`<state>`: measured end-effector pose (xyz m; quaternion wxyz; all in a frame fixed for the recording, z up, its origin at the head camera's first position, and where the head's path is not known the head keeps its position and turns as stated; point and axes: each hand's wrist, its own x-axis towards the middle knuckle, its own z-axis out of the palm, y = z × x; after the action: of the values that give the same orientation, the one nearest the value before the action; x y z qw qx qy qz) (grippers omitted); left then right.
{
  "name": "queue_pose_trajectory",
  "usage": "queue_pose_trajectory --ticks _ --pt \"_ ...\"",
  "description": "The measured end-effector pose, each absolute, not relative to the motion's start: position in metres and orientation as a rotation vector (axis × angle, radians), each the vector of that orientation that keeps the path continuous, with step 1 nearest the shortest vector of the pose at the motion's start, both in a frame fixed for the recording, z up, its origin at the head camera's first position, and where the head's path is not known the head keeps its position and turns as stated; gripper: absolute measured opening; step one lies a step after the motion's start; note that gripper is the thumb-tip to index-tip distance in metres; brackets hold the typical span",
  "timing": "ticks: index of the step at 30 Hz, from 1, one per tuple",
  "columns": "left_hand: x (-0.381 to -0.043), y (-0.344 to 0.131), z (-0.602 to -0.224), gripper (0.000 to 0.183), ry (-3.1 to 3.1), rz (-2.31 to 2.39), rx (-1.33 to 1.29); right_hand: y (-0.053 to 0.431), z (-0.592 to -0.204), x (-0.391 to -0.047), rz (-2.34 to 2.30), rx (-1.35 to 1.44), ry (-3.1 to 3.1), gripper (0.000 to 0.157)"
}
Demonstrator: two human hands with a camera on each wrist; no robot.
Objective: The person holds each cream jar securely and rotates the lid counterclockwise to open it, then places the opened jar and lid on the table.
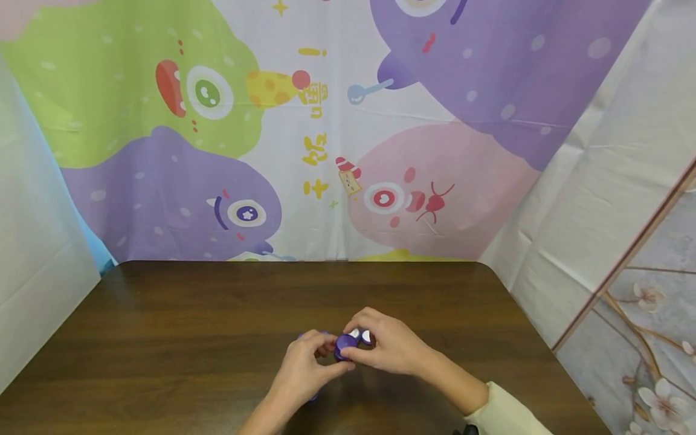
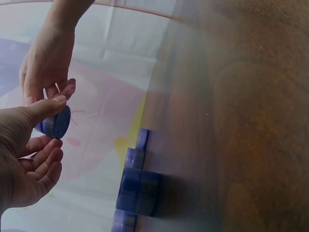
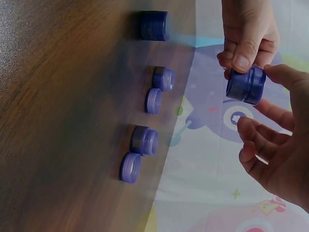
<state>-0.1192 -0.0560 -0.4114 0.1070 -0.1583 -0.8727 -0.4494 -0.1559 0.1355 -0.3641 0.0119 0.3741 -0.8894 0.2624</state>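
Observation:
Raised above the table, a small purple-blue jar with its lid on (image 3: 246, 86) is between both hands. My left hand (image 1: 304, 364) pinches the jar's body between thumb and fingers. At the lid end, my right hand (image 1: 394, 344) grips with thumb and index finger, its other fingers loosely bent. The right wrist view shows an open jar (image 3: 144, 140) with a loose ring-like lid (image 3: 130, 167) beside it. Another open jar (image 3: 164, 79) stands near a second lid (image 3: 153, 100). Farther along is a larger, darker jar (image 3: 154, 25). The hands partly hide these in the head view.
The brown wooden table (image 1: 190, 314) extends around the hands. Behind it hangs a cartoon-printed curtain (image 1: 326, 229), with a white cloth (image 1: 571, 181) at the right. Part of a purple object (image 1: 313, 397) shows by the left wrist.

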Motion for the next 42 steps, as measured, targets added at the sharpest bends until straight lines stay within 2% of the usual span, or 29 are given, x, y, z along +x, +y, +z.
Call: queue_pose_trajectory --ticks 6,11,15,20,25,30,36,42 --pt "-0.1195 -0.0560 -0.4118 0.032 -2.559 -1.319 -0.487 0.1344 -0.3651 -0.1564 0.868 1.258 -2.804 0.029" --pt "-0.1203 -0.0565 -0.4128 0.031 -2.553 -1.337 -0.482 0.1343 -0.3651 -0.1556 0.894 1.185 -2.785 0.035" --pt "-0.1204 -0.0567 -0.4134 0.033 -2.557 -1.341 -0.473 0.1349 -0.3652 -0.1555 0.855 1.102 -2.786 0.031" --pt "-0.1198 -0.0562 -0.4140 0.033 -2.554 -1.343 -0.476 0.1354 -0.3665 -0.1567 0.795 1.151 -2.804 0.025" --pt "-0.1198 -0.0561 -0.4148 0.033 -2.541 -1.336 -0.476 0.1351 -0.3675 -0.1574 0.828 1.239 -2.815 0.031" --pt "-0.1192 -0.0566 -0.4147 0.034 -2.548 -1.334 -0.470 0.1355 -0.3665 -0.1563 0.864 1.191 -2.810 0.035" --pt "-0.1187 -0.0569 -0.4147 0.035 -2.570 -1.321 -0.459 0.1358 -0.3667 -0.1562 0.835 1.126 -2.807 0.029" --pt "-0.1186 -0.0559 -0.4156 0.036 -2.553 -1.329 -0.471 0.1362 -0.3662 -0.1561 0.820 1.204 -2.834 0.028"
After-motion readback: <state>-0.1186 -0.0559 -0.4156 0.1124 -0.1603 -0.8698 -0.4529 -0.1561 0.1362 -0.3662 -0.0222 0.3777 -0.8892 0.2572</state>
